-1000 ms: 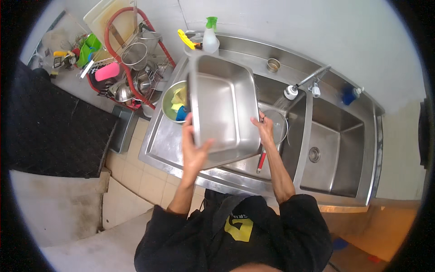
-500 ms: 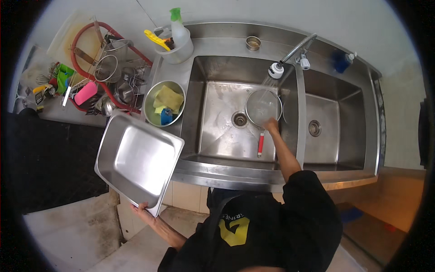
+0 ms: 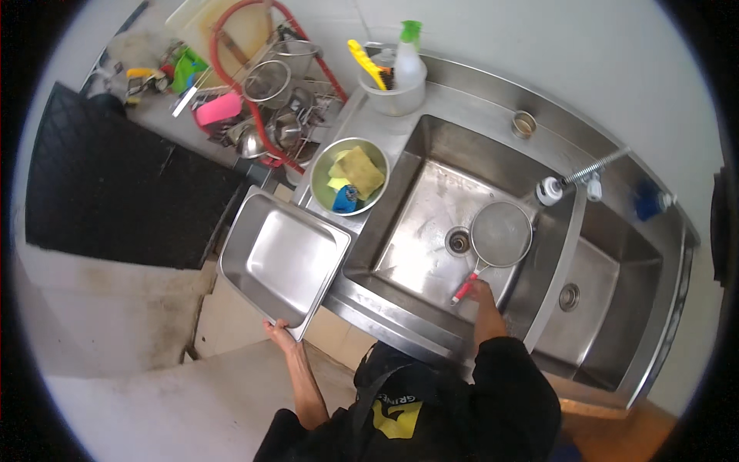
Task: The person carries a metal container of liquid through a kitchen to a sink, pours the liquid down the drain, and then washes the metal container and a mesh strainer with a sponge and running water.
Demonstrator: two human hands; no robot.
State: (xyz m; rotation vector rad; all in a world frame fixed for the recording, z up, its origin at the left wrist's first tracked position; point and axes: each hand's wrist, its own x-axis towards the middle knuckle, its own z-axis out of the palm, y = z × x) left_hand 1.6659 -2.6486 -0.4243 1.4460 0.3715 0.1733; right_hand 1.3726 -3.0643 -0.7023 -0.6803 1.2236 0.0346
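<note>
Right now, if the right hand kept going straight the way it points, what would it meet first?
The right hand grips the red handle of the sieve and points up into the left sink basin. Past the sieve, the spray faucet head seems next in line, though depth is hard to judge.

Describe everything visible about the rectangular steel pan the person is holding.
The steel pan is a deep rectangular tray of brushed, shiny metal with rounded corners and a flat rolled rim. It looks empty, its open side facing up toward the camera, slightly tilted. It sits left of the sink, over the floor beside the counter edge, near the bowl of sponges. The left hand grips its near rim; whether its far corner touches the counter cannot be told.
</note>
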